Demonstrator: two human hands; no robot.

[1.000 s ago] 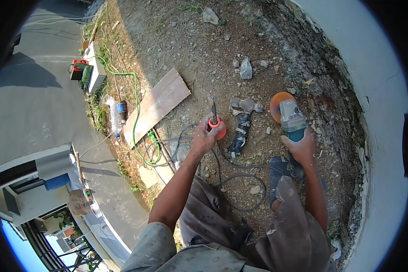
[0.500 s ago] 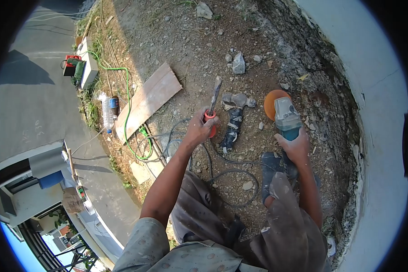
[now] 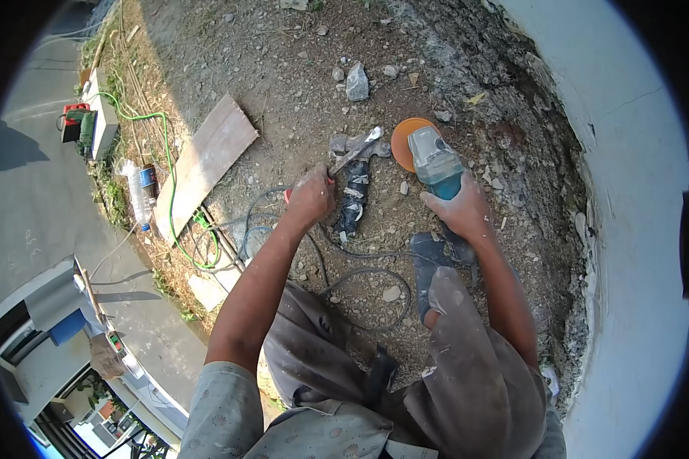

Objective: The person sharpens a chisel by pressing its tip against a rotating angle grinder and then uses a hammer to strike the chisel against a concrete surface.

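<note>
A chisel with a red handle guard is in my left hand, its fingers wrapped round the handle. The metal shaft slants up to the right, its tip over the head of a hammer. That hammer lies on the dirt, its dark handle wrapped in torn tape. My right hand grips the teal body of an angle grinder. An orange disc shows at the grinder's far end, close to the right of the hammer head.
A wooden board, a green cable, plastic bottles and a green power tool are on the left. Grey cable loops near my boot. Stones lie ahead; a white wall stands right.
The chisel has tilted from near upright to a rightward slant, its tip now over the hammer head. The whole view has shifted, with the ground objects appearing further left and higher.
</note>
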